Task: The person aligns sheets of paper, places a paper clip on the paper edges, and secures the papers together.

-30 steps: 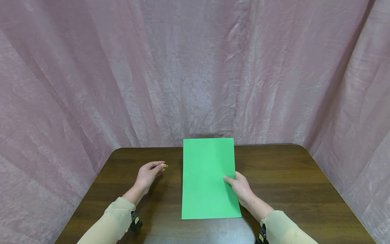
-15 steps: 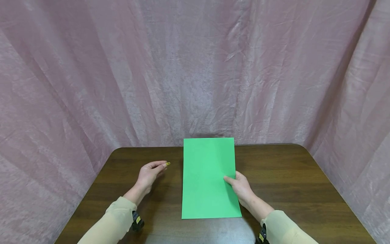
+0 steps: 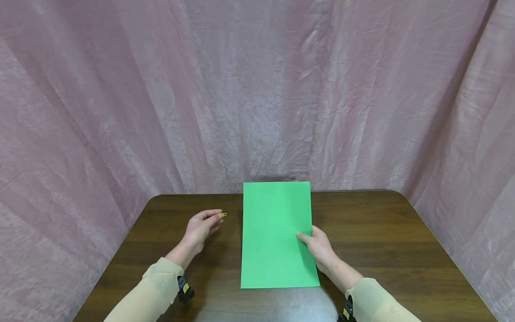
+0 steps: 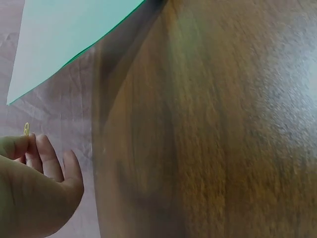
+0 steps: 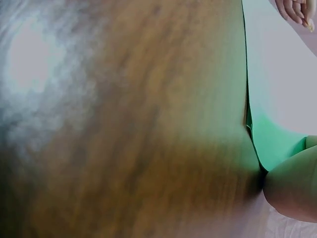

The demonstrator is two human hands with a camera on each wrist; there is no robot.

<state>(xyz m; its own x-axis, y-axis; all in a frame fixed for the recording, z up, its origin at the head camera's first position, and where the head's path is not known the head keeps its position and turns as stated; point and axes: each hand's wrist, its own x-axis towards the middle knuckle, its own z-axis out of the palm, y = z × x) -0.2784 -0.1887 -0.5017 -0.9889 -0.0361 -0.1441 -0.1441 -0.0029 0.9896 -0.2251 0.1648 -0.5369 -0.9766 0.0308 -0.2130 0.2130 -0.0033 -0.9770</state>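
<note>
Between thumb and index finger my left hand (image 3: 203, 228) pinches a small yellow paper clip (image 3: 224, 214); its looped end sticks out toward the right. In the left wrist view the paper clip (image 4: 26, 129) points up from the fingertips, a short way from the green sheet's corner. My right hand (image 3: 319, 248) grips the right edge of the green paper (image 3: 273, 259), thumb on the front face and the other fingers hidden behind it. The paper is held up off the table, facing me. A gap separates the clip from the paper's left edge.
A brown wooden table (image 3: 374, 232) with rounded far corners lies beneath both hands. Pink curtains (image 3: 257, 89) hang behind it and along both sides. Light reflects off the table's near part.
My left hand has moved slightly right and up with the paper clip, closer to the paper, and the clip has turned a little. The paper and right hand have shifted very slightly right.
</note>
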